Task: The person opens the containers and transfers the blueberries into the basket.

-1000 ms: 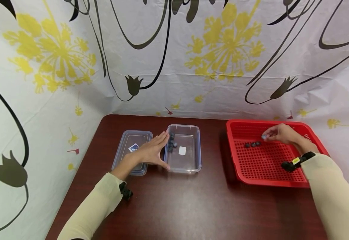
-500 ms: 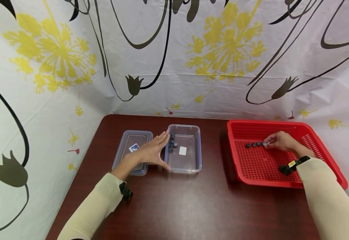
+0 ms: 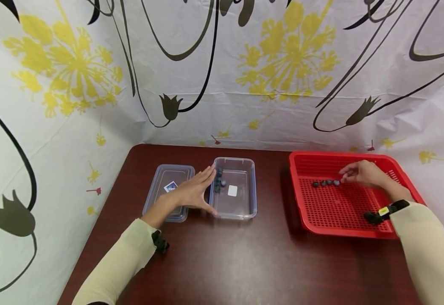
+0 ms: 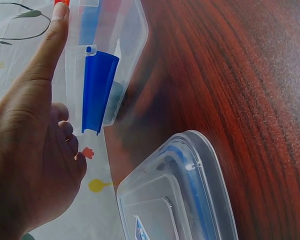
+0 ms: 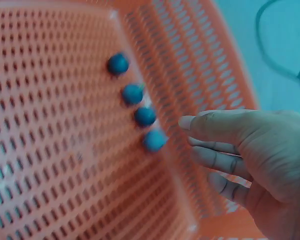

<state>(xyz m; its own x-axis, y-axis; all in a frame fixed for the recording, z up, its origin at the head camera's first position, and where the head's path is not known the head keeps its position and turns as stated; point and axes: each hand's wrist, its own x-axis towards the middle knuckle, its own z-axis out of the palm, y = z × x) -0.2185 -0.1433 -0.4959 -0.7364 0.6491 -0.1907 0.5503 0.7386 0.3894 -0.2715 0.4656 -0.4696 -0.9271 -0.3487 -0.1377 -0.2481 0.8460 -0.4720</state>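
In the red basket (image 3: 344,212), several blueberries (image 3: 329,182) lie in a row near the back wall. My right hand (image 3: 364,173) hovers just right of the row, its fingers loosely bent. The right wrist view shows a small gap between the fingertips and the nearest blueberry (image 5: 154,140), and nothing is held. My left hand (image 3: 193,190) spreads thumb and fingers along the left side of a clear plastic container (image 3: 241,209), seemingly touching it. Several more blueberries (image 3: 219,182) sit inside along its left wall. A blue clip (image 4: 97,92) hangs on the container's side in the left wrist view.
A clear lid (image 3: 174,173) with a blue-and-white label lies left of the container, partly under my left forearm. The dark wooden table (image 3: 237,258) runs toward me. A patterned sheet (image 3: 222,76) stands behind and to the left.
My right hand has set a blueberry down at the right end of the row, let go and drawn slightly right. My left hand and the container have stayed put.
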